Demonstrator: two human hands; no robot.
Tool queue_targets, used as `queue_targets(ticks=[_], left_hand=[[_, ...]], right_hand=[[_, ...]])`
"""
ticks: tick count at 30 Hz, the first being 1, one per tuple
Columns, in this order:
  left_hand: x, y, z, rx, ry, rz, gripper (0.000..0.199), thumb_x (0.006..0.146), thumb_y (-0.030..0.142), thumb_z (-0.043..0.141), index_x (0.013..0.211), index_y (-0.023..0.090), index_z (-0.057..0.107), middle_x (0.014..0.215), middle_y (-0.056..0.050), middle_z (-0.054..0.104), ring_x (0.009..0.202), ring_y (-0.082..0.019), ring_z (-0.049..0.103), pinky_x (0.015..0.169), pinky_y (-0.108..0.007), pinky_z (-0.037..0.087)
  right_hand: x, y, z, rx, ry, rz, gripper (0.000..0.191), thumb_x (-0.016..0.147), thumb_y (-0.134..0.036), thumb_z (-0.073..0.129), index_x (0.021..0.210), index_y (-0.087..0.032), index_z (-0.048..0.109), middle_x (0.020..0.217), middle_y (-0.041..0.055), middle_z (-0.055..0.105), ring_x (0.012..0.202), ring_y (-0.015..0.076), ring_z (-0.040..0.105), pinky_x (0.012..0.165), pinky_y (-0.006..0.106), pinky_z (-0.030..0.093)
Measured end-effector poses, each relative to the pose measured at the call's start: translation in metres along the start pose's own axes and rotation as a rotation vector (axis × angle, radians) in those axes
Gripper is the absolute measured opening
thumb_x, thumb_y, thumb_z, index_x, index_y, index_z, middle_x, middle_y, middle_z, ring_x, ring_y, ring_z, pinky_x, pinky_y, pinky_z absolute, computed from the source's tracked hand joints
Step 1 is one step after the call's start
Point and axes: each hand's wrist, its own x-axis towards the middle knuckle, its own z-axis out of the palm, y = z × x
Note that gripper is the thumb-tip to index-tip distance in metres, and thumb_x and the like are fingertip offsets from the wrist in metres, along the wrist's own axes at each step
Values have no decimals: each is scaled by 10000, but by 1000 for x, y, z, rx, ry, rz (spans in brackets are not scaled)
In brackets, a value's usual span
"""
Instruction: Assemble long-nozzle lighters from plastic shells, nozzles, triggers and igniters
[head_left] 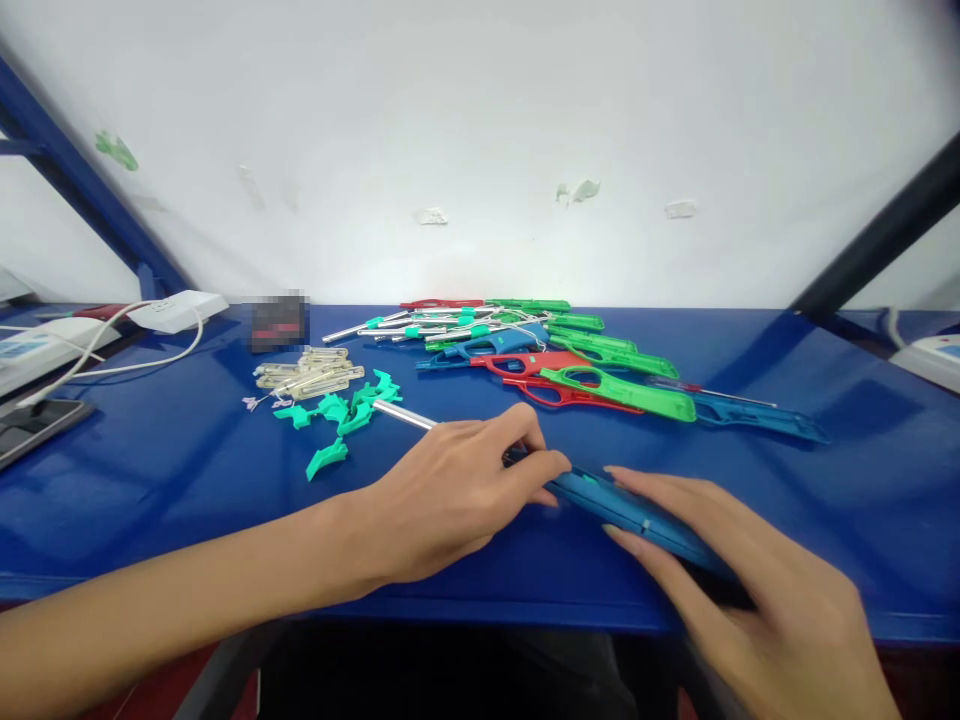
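A blue long-necked lighter (592,492) is held between both hands above the front of the blue table. My left hand (480,470) is closed round its front part, and the metal tube (403,414) sticks out to the left past the fingers. My right hand (750,570) grips the broad handle end, thumb on the near side and fingers on the far side. A narrow seam runs along the handle's edge, with a bit of green showing in it. The lighter's trigger area is hidden by my left fingers.
Behind lie green, red and blue lighter shells (622,392), a screwdriver (720,392) and metal tubes (375,325). Green triggers (334,410) and cream-coloured parts (307,375) are heaped at left. A power strip (180,310) with cables and a phone (41,430) sit farther left.
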Motion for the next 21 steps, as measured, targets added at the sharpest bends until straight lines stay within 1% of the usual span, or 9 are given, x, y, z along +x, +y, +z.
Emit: queue_targets(ticks=[2,4,7,10,14,18,21], left_hand=[[-1,0,0,24,25,22,229,1130,239,501,1216,121,678,1020,-63,644,702,-142,582,614,-255,514],[-1,0,1,19,48,40,254,1136,234,492,1291,93,636,998,-61,648,718,-137,603,623,-245,528],[0,0,0,-4,59,51,253,1129,182,501,1338,76,597,995,-56,655,728,-125,618,621,-234,524],[0,0,1,-34,55,52,192,1116,127,497,1256,103,626,1023,-57,658,720,-111,616,612,-224,508],[-1,2,1,-6,52,55,175,1090,99,511,1208,117,639,1026,-67,658,783,-136,604,646,-236,516],[0,2,1,41,52,61,164,1109,143,494,1130,128,656,970,-58,655,773,-147,575,639,-243,506],[1,2,0,50,58,68,205,1130,180,478,1078,131,669,929,-54,657,734,-143,559,622,-245,498]], right_hand=[[-1,-1,0,2,8,-9,284,1055,-239,668,1337,-254,703,1231,-20,776,1105,116,741,1083,188,503],[-2,-2,0,9,20,-6,284,1043,-206,681,1319,-260,720,1215,-25,792,1091,125,751,1074,213,526],[-4,-3,0,10,39,7,275,1026,-183,700,1284,-270,738,1191,-30,805,1073,137,760,1056,245,553],[-7,-3,0,19,42,19,262,1025,-190,704,1268,-281,741,1175,-36,806,1057,131,765,1058,239,554],[-7,-3,1,-3,41,14,244,1036,-231,695,1276,-270,727,1139,-31,804,1008,119,775,1026,211,558],[-6,-4,1,-25,12,6,236,1051,-248,665,1282,-257,710,1111,-14,808,976,140,787,938,228,597],[-6,-5,0,-26,6,-3,245,1048,-223,655,1286,-261,703,1111,-11,813,963,154,794,918,250,611]])
